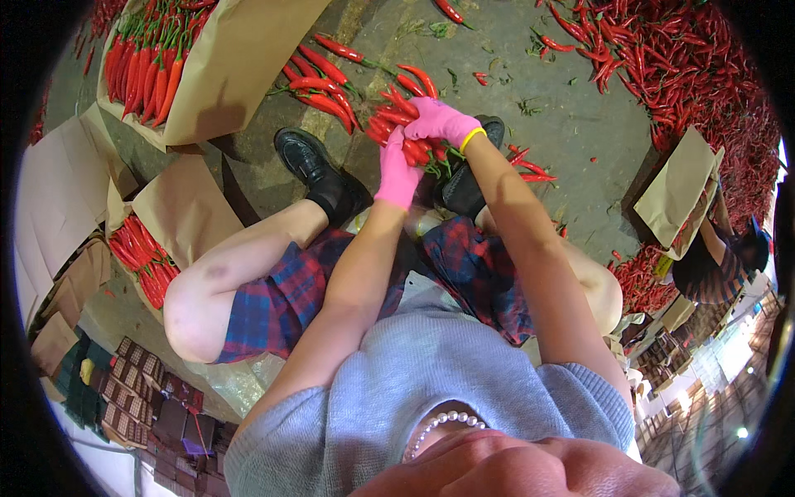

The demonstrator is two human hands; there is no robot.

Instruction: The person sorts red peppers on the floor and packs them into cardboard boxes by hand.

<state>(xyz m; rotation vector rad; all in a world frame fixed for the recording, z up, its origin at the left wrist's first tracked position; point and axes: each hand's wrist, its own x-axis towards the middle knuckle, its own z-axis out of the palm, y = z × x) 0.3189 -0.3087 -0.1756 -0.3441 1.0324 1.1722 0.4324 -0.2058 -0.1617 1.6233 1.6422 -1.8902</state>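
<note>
Chilli sorting yard: concrete floor point(571, 124), heaped red chillies point(687, 66), brown paper sacks point(240, 58).

One view only, head cam, worn on the person's head, fisheye, so nothing shared w/ a second view. Looks steeply down & slightly fwd over the person's own chest and lap to the concrete floor point(571, 124). Pic upright, not mirrored; its left = person's left. Near field very close: chin and grey knit top fill the lower edge, forearms run up from there to mid-frame. Left hand point(397, 174) and right hand point(440, 122) sit just above centre, close range. Far field at top: floor farther off. Straight edges bend twd rim; black corners round the lens circle.
</note>
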